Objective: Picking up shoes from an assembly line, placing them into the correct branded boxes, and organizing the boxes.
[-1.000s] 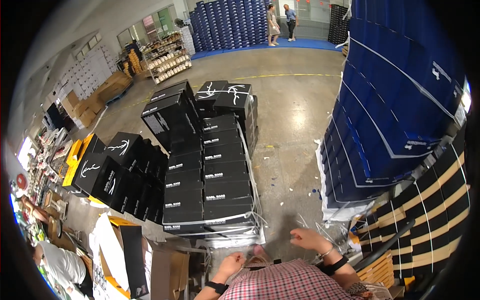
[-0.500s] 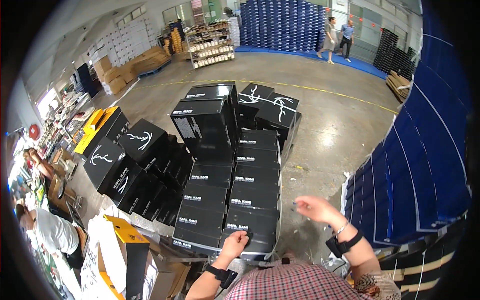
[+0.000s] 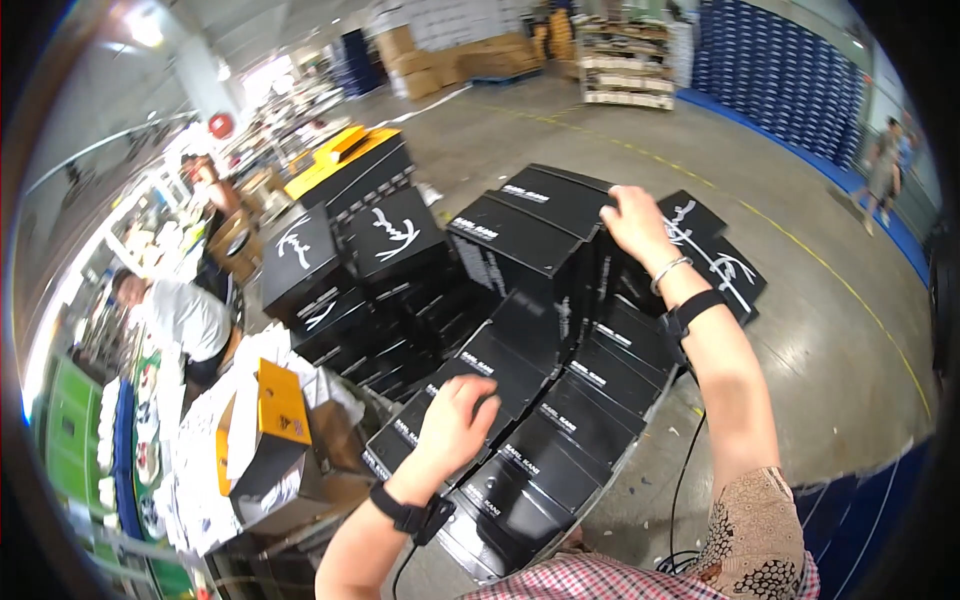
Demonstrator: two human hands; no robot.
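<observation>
My right hand reaches out to the right end of the taller stack, its bent fingers at the edge of a black shoe box. Another black shoe box lies right behind that one. Over the lower rows hovers my left hand, empty, fingers curled with the thumb apart. Below and beside it, lower black shoe boxes run in two columns toward me. A black band circles each wrist, and a metal bracelet sits on the right one.
More black boxes with white script are stacked at left, others at far right. An open carton with white paper and a yellow-black box stands near left. A black cable hangs by my right arm. A person works at left.
The view has swung left. My right hand has moved from the open floor side to the tall stack. My left hand has lifted forward and left over the lower boxes, its fingers loosening.
</observation>
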